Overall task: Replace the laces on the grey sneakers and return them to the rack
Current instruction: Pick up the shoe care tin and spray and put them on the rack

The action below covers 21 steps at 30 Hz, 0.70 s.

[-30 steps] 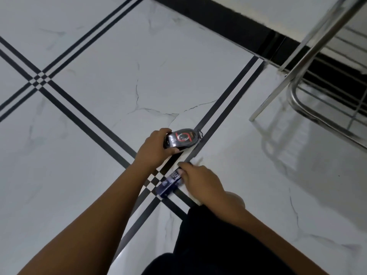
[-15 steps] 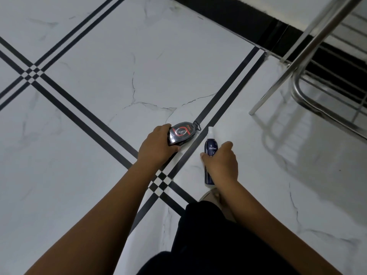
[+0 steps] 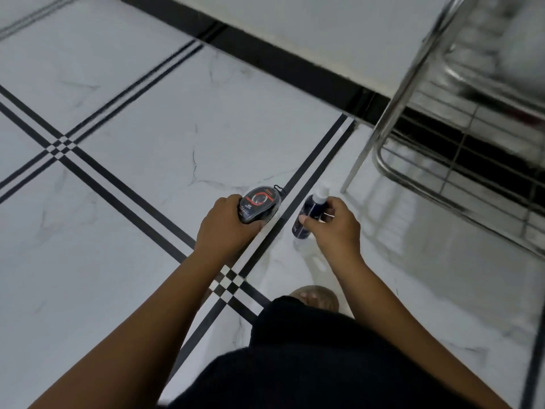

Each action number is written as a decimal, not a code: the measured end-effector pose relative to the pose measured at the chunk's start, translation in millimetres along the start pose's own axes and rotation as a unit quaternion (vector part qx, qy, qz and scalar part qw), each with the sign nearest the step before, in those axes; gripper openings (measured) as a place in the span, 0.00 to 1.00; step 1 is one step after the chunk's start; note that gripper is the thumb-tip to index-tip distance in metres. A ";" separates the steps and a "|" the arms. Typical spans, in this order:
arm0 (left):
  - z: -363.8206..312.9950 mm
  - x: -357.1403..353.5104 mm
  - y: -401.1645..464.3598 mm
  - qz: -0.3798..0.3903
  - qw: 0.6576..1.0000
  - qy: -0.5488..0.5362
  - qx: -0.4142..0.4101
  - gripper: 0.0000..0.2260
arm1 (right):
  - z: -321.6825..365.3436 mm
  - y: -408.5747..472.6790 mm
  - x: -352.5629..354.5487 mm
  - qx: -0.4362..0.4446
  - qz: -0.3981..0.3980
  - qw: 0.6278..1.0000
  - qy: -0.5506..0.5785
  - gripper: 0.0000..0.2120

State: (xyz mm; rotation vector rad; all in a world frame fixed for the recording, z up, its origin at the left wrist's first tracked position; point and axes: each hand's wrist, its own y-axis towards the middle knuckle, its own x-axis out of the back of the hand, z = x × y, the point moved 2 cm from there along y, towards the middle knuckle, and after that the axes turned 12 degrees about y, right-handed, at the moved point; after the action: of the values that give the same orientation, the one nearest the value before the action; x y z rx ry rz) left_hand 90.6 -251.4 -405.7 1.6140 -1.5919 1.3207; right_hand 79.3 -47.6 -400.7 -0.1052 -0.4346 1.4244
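Observation:
No grey sneakers or laces are in view. My left hand [image 3: 227,228] grips a black oval shoe-polish sponge case [image 3: 259,203] with a red ring on its lid, low over the floor. My right hand [image 3: 336,228] holds a dark blue spray bottle [image 3: 308,214] with a white cap, thumb and fingertips curled round its side. The bottle stands upright on the white tile just right of the double black stripe. The steel shoe rack [image 3: 392,113] stands at the right, and its upper shelves are blurred.
The floor is white marble tile [image 3: 147,128] with double black stripes crossing. A black skirting band [image 3: 280,63] runs along the far wall. My foot [image 3: 317,296] and dark clothing [image 3: 324,364] fill the bottom centre. The rack's leg [image 3: 354,172] stands close to the bottle.
My right hand lifted the spray bottle from lying on the stripe crossing and stood it upright further right. The left hand kept its hold on the sponge case. The view tilted toward the rack.

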 end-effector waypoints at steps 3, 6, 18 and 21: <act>-18.7 43.4 -14.0 -0.041 0.998 -0.040 -0.021 0.16 | 37.5 -14.3 15.4 0.044 -0.004 0.999 0.017 0.17; -46.3 96.5 -35.7 -0.087 0.992 -0.069 -0.054 0.17 | 91.4 -36.1 38.1 0.102 -0.007 0.994 0.021 0.19; -176.2 276.9 -155.6 -0.174 0.956 -0.131 -0.195 0.18 | 279.6 -176.3 150.3 0.303 -0.109 0.946 0.048 0.17; -198.0 290.3 -166.9 -0.177 0.952 -0.143 -0.205 0.18 | 296.6 -194.8 169.5 0.317 -0.126 0.939 0.040 0.19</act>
State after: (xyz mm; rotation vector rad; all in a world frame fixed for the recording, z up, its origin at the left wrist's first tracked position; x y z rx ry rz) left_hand 146.6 -178.1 -27.8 1.7654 -1.5130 0.5465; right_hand 170.4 31.3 -26.3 0.4015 0.0912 1.2394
